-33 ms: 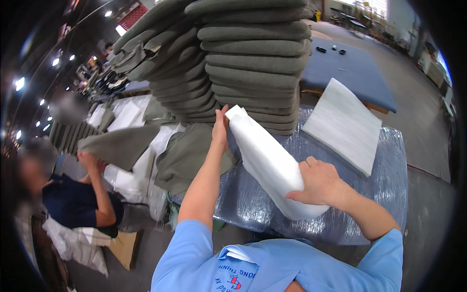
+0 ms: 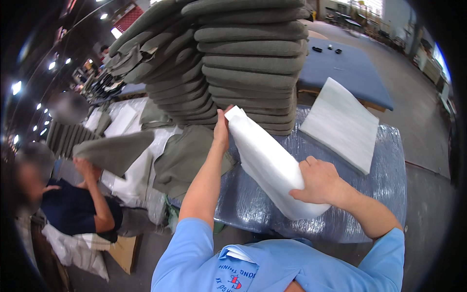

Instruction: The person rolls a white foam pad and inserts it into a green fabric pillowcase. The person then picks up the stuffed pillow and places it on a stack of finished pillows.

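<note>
A folded white padding sheet (image 2: pixel 266 163) is held aslant between my two hands, above a table wrapped in clear plastic (image 2: pixel 245 199). My left hand (image 2: pixel 222 130) grips its far end, close to the grey-green cushions; its fingers are partly hidden behind the pad. Around the near right side of the sheet, my right hand (image 2: pixel 318 181) is closed, thumb on the near face. A second white pad (image 2: pixel 340 127) lies flat on the table to the right. Grey-green fabric covers (image 2: pixel 187 160) lie in a heap left of my left forearm.
Tall stacks of grey-green cushions (image 2: pixel 253 47) rise at the table's far side. Behind them on the right stands a blue-topped table (image 2: pixel 343 73) with small dark objects on it. At left, a co-worker in a dark shirt (image 2: pixel 73 207) holds a grey-green cover (image 2: pixel 116 150).
The view has shifted very slightly. My hands and the padding sheet keep almost the same pose; the co-worker's cover has moved a little.
</note>
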`<act>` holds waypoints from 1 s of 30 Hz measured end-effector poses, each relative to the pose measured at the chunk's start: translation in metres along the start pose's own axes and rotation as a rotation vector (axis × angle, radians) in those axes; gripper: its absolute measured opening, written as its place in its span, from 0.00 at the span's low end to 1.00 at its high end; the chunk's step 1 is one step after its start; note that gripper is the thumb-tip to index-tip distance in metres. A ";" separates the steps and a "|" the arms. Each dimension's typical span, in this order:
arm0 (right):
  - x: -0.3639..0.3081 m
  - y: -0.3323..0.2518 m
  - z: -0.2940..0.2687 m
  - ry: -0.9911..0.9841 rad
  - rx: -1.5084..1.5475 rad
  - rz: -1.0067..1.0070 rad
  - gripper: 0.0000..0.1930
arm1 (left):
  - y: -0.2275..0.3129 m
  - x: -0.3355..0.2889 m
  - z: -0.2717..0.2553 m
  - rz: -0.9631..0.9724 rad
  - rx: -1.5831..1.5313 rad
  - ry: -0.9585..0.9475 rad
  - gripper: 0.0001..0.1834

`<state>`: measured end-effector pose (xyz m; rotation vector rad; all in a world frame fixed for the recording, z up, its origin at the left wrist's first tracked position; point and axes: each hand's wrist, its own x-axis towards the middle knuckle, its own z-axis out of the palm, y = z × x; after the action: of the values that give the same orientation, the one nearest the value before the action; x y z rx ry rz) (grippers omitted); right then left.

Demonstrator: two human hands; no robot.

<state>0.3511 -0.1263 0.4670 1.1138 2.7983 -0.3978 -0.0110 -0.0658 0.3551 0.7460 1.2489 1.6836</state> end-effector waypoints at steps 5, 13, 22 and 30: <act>0.015 0.023 -0.007 0.032 -0.005 0.002 0.29 | -0.022 0.004 0.026 -0.130 -0.323 0.103 0.37; 0.007 0.063 -0.040 -0.036 -0.068 -0.394 0.24 | -0.036 -0.179 -0.006 0.064 -0.229 0.484 0.29; 0.032 0.098 -0.017 -0.078 -0.040 -0.556 0.27 | 0.081 -0.224 0.020 0.496 0.770 -0.020 0.28; 0.023 0.140 0.008 -0.494 0.819 -0.209 0.22 | 0.061 -0.245 0.081 0.345 1.230 -0.476 0.24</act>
<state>0.4308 -0.0161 0.4267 0.6479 2.3115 -1.6764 0.1447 -0.2600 0.4470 2.0247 1.7890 0.6947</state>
